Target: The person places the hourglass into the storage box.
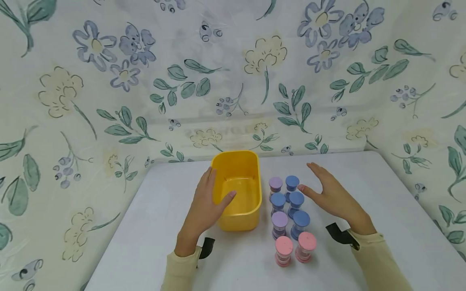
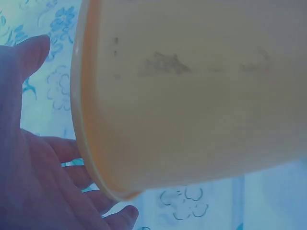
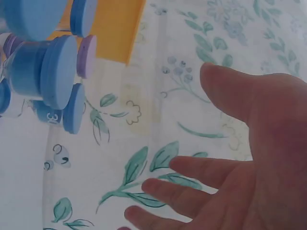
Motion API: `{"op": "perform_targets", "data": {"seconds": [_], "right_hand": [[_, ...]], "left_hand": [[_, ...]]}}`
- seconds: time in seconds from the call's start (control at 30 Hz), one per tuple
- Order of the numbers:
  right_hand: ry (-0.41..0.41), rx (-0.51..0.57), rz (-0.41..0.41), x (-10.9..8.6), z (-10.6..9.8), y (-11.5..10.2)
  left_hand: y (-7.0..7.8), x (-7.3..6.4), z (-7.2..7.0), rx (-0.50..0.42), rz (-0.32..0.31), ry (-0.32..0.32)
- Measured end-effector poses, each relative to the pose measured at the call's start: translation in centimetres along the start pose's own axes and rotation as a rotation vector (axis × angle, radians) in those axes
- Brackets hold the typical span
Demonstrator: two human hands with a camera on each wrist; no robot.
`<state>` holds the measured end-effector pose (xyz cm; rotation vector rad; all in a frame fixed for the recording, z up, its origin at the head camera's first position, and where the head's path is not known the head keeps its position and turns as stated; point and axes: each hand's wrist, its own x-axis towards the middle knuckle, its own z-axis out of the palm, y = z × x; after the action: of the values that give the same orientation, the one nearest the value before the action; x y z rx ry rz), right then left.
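Observation:
A yellow plastic tub stands on the white table. My left hand is at its left side, fingers spread, with the thumb over the tub's opening in the head view. In the left wrist view, the fingers lie by the rim of the tub. To the tub's right, several small sand timers stand in two columns: pink ones nearest, then blue and purple ones. Right of the timers hovers my right hand, fingers extended and holding nothing, the thumb tip near a far blue timer.
The white table reaches back to a floral cloth hanging behind it. That cloth also hangs along the left and right sides. Black straps show at both wrists, by the pale sleeves.

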<state>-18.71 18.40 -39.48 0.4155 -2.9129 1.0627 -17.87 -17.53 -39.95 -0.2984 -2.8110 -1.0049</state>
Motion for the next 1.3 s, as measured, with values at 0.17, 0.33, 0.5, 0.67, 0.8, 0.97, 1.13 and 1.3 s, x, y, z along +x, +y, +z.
{"op": "perform_targets", "data": {"seconds": [0.17, 0.33, 0.5, 0.67, 0.8, 0.97, 1.13, 1.3], "right_hand": [[0.036, 0.038, 0.002, 0.0, -0.3, 0.7], [0.063, 0.105, -0.018, 0.3, -0.3, 1.6], [0.071, 0.216, -0.079, 1.1, -0.2, 2.9], [0.052, 0.333, -0.082, 2.0, 0.4, 4.7], [0.031, 0.356, -0.052, 2.6, 1.2, 6.1], [0.001, 0.386, -0.055, 3.1, 1.9, 7.2], [-0.041, 0.409, -0.079, 3.6, 2.5, 7.7], [-0.067, 0.422, -0.085, 4.1, 3.2, 8.1]], "left_hand": [[-1.2, -0.7, -0.4, -0.102, -0.092, -0.008], [-2.0, -1.5, -0.4, -0.146, -0.188, 0.007], [-2.9, -2.2, -0.2, -0.167, -0.209, 0.035], [-3.9, -2.8, 0.4, -0.233, -0.196, 0.035], [-4.6, -3.1, 0.9, -0.332, -0.183, 0.012], [-4.9, -3.1, 1.1, -0.41, -0.16, -0.003], [-4.9, -3.0, 1.3, -0.437, -0.16, -0.03], [-4.9, -2.7, 1.6, -0.444, -0.136, -0.042]]}}
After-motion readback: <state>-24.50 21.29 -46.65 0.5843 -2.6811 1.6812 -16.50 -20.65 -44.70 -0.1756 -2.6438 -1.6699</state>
